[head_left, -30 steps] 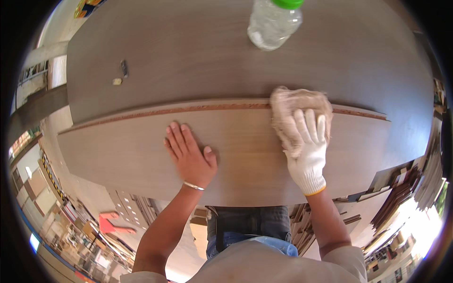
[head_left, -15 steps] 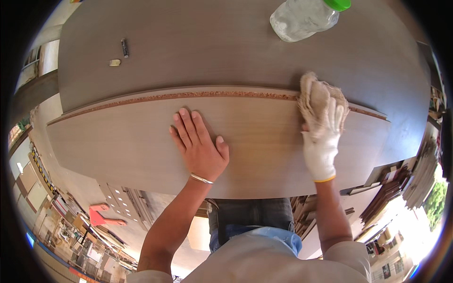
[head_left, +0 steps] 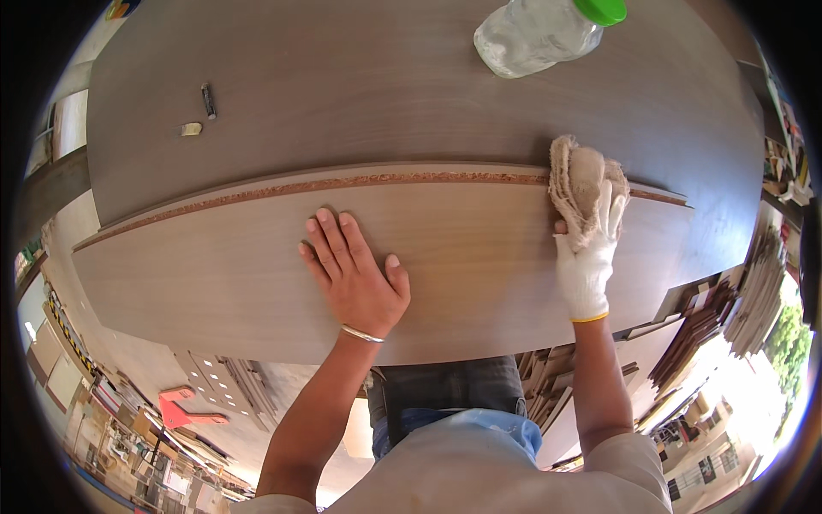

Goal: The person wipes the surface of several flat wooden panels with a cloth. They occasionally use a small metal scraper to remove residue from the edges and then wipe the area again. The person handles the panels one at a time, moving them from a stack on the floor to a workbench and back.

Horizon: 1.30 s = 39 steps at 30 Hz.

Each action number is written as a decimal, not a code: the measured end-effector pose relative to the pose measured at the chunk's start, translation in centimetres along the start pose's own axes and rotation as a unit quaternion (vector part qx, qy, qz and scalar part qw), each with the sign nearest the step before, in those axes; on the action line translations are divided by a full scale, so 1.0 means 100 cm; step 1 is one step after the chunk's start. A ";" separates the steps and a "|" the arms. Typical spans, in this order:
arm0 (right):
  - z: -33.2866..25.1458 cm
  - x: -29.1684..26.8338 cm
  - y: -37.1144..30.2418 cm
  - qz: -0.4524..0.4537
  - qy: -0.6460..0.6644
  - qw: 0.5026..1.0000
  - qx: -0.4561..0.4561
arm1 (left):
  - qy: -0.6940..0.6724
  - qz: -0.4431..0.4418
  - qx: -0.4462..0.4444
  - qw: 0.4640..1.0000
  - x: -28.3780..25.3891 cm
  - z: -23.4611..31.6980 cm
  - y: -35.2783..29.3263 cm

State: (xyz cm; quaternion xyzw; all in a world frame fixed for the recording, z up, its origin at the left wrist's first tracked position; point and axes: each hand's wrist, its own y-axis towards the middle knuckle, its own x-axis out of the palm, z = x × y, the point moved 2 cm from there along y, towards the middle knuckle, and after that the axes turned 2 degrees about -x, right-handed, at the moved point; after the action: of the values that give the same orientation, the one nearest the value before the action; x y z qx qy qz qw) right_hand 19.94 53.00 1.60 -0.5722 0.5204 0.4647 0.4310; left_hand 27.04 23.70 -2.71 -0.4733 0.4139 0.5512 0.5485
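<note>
My bare left hand [head_left: 360, 278], with a metal bangle at the wrist, lies flat on a light wood-look board [head_left: 462, 283], fingers stretched out and apart. In a white knit glove with a yellow hem, my right hand [head_left: 591, 248] grips a bunched beige cloth [head_left: 575, 176]. The cloth presses over the board's far edge near its right end. Along that far edge runs a strip of raw brown particleboard core [head_left: 342, 182]. Underneath lies a larger grey-brown panel [head_left: 360, 94].
A clear plastic jar with a green lid [head_left: 539, 38] lies at the far right of the panel. A small dark stub [head_left: 209, 101] and a pale yellowish piece [head_left: 191, 129] are at the far left. Stacked boards [head_left: 698, 321] stand low on the right; a red bracket-shaped object [head_left: 180, 409] is lower left.
The view has shifted slightly, so the boards and jar appear a little further left. My left hand stays flat, and the right hand still grips the cloth at about the same stretch of edge.
</note>
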 end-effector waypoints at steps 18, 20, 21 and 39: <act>-0.116 0.019 0.024 0.009 0.154 0.982 -0.111 | -0.044 0.007 0.025 0.999 -0.005 -0.008 0.001; -0.073 0.019 0.002 0.081 0.026 0.994 -0.063 | -0.108 0.063 0.037 0.991 -0.023 -0.034 0.036; -0.044 0.021 -0.022 0.099 0.095 0.990 0.024 | -0.131 0.079 0.033 0.988 -0.026 -0.058 0.055; 0.147 0.058 -0.199 0.229 -0.042 0.875 0.425 | -0.040 0.015 -0.038 0.998 -0.029 -0.330 0.229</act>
State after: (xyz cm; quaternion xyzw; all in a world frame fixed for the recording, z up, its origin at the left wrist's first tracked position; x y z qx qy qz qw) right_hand 38.74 67.98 -6.75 -0.1789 0.7656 0.3078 0.5359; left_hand 6.34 -10.39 -8.20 -0.4652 0.3776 0.5928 0.5381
